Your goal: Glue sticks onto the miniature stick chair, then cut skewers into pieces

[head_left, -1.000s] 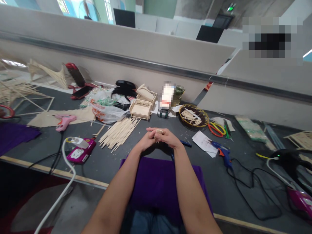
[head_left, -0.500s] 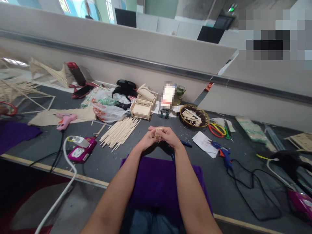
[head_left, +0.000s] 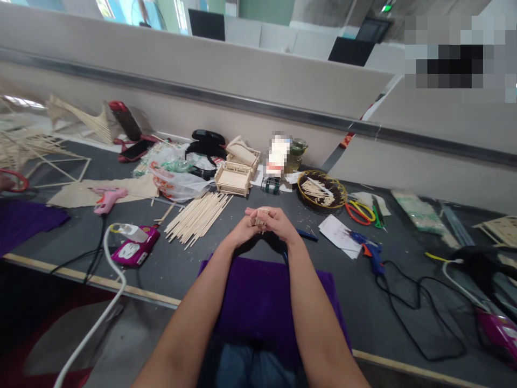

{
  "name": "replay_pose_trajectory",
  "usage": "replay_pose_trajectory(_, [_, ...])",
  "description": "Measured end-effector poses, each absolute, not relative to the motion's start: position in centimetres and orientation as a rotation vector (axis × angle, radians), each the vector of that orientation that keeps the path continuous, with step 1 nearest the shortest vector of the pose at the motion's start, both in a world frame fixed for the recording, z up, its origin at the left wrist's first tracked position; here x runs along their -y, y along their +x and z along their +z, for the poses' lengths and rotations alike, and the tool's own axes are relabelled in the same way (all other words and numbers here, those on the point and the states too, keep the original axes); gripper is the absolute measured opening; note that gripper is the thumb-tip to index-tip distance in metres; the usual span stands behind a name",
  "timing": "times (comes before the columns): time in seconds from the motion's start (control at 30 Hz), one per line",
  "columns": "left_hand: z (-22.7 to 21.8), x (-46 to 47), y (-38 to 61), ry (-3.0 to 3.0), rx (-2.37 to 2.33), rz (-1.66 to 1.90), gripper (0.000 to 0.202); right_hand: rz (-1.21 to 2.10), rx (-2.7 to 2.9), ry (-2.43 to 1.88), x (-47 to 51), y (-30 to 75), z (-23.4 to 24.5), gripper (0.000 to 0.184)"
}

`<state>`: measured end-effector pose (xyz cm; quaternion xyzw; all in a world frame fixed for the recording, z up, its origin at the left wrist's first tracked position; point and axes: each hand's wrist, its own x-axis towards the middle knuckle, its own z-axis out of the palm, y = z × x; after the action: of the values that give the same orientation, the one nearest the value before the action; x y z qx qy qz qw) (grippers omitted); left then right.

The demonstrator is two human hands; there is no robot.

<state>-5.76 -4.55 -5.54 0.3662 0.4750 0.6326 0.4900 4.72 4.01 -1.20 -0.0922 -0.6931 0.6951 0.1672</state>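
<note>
My left hand (head_left: pixel 243 230) and my right hand (head_left: pixel 279 223) meet above the dark table (head_left: pixel 202 264), fingers pinched together on a small piece made of short wooden sticks (head_left: pixel 262 216). Both hands hold it just beyond a purple cloth (head_left: pixel 258 302) that lies at the table's near edge. A pile of long thin wooden sticks (head_left: pixel 197 215) lies on the table to the left of my hands.
Small wooden stick boxes (head_left: pixel 234 178), a plastic bag (head_left: pixel 173 180), a pink glue gun (head_left: pixel 107 198) and a magenta power strip (head_left: pixel 135 249) lie left. A basket of sticks (head_left: pixel 322 189), scissors (head_left: pixel 357 211), a blue glue gun (head_left: pixel 374 253) and black cables (head_left: pixel 412 307) lie right.
The small stick piece has turned a little between my fingers and my hands have risen slightly. Nothing else on the table has moved.
</note>
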Motion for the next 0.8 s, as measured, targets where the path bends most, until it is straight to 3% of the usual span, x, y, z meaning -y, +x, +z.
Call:
replay_pose_trajectory(0.13, [-5.5, 4.8, -6.0, 0.897, -1.217, 1.461, 0.031, 1.979, 1.9, -0.364, -4.0, 4.4, -1.6, 0.044])
replay_pose_trajectory(0.37, [-4.4, 5.5, -6.3, 0.799, -1.022, 1.356, 0.049, 1.964, 1.802, -0.493, -4.3, 4.5, -1.6, 0.042])
replay_pose_trajectory(0.8, [-3.2, 6.6, -5.6, 0.716, -0.907, 1.311, 0.046, 2.125, 1.685, -0.517, -3.9, 4.8, -0.5, 0.035])
